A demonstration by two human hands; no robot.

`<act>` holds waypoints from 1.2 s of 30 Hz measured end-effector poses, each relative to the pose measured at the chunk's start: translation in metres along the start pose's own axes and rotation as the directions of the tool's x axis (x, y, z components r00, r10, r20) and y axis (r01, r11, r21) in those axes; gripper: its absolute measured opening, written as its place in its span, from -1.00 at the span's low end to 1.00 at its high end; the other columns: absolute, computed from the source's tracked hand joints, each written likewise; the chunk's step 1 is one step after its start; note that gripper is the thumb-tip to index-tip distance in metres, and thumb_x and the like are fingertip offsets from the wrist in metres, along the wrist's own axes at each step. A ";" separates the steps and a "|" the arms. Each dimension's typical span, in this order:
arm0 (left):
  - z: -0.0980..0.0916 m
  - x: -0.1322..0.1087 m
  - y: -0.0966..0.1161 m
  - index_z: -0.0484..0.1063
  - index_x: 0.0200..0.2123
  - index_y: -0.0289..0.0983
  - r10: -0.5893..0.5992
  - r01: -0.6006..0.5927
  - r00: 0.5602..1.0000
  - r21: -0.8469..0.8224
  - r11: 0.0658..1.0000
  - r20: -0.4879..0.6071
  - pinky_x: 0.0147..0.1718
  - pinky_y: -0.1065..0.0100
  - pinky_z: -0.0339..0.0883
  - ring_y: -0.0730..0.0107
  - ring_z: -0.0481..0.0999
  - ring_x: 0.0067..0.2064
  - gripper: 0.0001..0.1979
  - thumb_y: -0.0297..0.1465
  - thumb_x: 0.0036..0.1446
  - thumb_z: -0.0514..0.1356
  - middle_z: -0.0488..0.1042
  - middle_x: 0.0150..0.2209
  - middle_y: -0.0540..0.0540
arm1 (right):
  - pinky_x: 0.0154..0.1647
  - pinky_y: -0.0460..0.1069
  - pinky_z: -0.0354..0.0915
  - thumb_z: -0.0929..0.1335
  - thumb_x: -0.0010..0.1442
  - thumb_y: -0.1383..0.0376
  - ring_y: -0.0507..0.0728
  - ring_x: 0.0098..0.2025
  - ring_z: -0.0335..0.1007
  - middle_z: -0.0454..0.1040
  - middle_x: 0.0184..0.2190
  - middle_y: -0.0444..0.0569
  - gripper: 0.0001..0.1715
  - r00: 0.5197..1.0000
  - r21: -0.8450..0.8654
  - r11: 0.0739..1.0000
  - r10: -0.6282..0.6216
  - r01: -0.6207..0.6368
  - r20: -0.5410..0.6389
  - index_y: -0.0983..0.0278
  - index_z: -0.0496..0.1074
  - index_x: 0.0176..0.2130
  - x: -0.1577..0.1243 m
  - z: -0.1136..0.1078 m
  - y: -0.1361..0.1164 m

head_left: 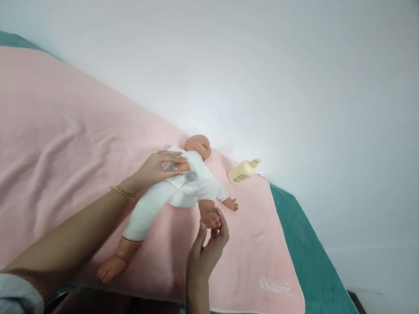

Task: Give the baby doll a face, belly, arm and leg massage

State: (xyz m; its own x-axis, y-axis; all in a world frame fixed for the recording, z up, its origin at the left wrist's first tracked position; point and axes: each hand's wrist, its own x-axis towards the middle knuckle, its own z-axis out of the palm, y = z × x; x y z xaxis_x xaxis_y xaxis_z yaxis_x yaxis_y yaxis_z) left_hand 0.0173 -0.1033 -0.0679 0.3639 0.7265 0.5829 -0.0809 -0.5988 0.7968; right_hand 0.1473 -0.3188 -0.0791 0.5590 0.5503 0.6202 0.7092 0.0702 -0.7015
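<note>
A baby doll point(192, 193) in a white outfit lies on its back on the pink blanket point(253, 250), its head at the far end. My left hand point(161, 164), with a chain bracelet at the wrist, reaches over the doll's body. Its thumb and fingers close around the doll's small hand on the chest. Below, my right hand point(209, 246) has its thumb and fingers around the doll's foot, with that leg raised and bent toward me. The doll's other leg stretches out to the lower left, its bare foot on the blanket.
A cream pump bottle point(242, 171) stands on the blanket to the right of the doll, close to the white wall point(279, 83). Green cloth point(303, 246) shows under the blanket's right edge. Dark shapes lie below the near edge.
</note>
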 end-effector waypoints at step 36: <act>-0.052 0.003 -0.076 0.11 -0.66 -0.24 -0.744 0.411 0.523 -0.642 0.647 -0.416 -0.05 0.13 0.22 0.07 0.23 0.30 -0.18 0.39 -0.57 0.25 0.48 -0.45 -0.02 | -0.26 0.41 0.60 0.33 0.26 0.29 0.40 0.12 0.47 0.38 0.22 -0.12 -0.44 0.995 -0.099 0.990 -0.101 0.103 0.018 -0.16 0.33 0.19 -0.144 -0.031 0.057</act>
State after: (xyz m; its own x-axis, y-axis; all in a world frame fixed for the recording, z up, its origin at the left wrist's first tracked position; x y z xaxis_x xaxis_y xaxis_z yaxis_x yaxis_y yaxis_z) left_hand -0.0232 -0.0381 -0.1185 -0.1353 0.9656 -0.2223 -0.4990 0.1274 0.8572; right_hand 0.1208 -0.4196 -0.1975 0.4764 0.5554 0.6816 0.8017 0.0439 -0.5961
